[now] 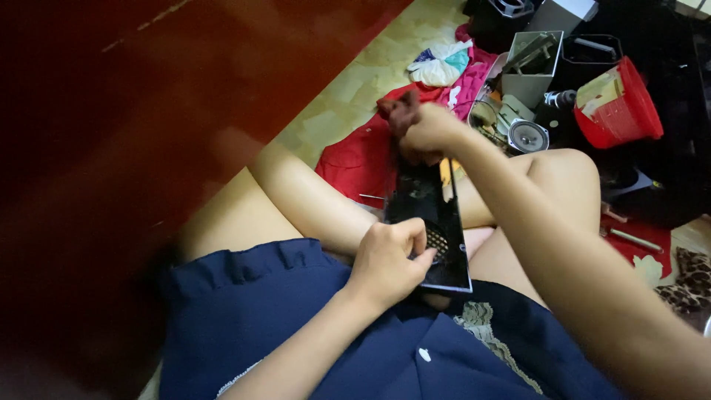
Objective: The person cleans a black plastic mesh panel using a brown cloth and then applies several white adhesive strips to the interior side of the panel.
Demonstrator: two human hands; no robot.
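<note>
Head view shows the left hand (385, 261) clamped on the near end of a glossy black panel (433, 222) over the lap, the right hand (426, 130) closed around what may be a dark cloth (396, 111) at its far end. Only the near-end pinch steadies it, so hard rubbing could twist the slick panel loose.

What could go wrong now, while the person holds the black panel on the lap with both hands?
1. The black panel is held only at its two ends, by the left hand and the right hand, so it might slip or bend.
2. Its thin edges may scrape the bare legs beneath.
3. Loose parts such as the small speaker lie close on the floor; a dropped panel could hit them.
</note>
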